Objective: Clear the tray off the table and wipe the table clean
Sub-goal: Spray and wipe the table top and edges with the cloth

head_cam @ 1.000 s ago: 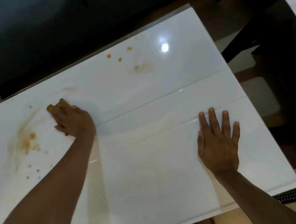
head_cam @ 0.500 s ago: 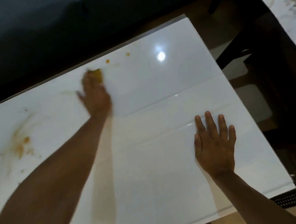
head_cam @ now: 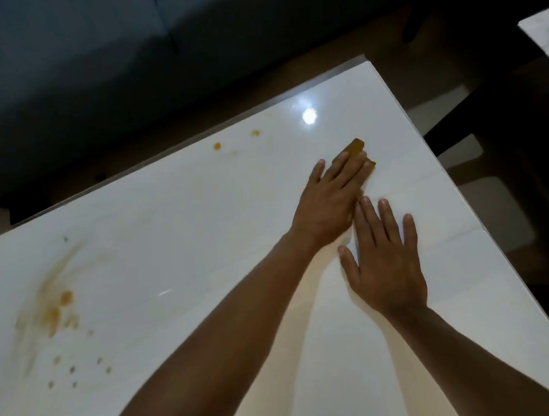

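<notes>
The left hand point(head_cam: 327, 202) is pressing flat, with straight fingers, on a yellow-brown cloth point(head_cam: 357, 151) that is showing past its fingertips. The right hand point(head_cam: 385, 262) is lying spread on the white table point(head_cam: 173, 238), just beside the left. Orange stains point(head_cam: 54, 311) are sitting well to the left.

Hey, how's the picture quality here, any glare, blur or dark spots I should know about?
Head view: a bright lamp reflection glares on the glossy white table; the background beyond the far edge is very dark; the left hand pressing the yellow sponge looks slightly soft; the right hand is sharper; the orange stains read clearly.
</notes>
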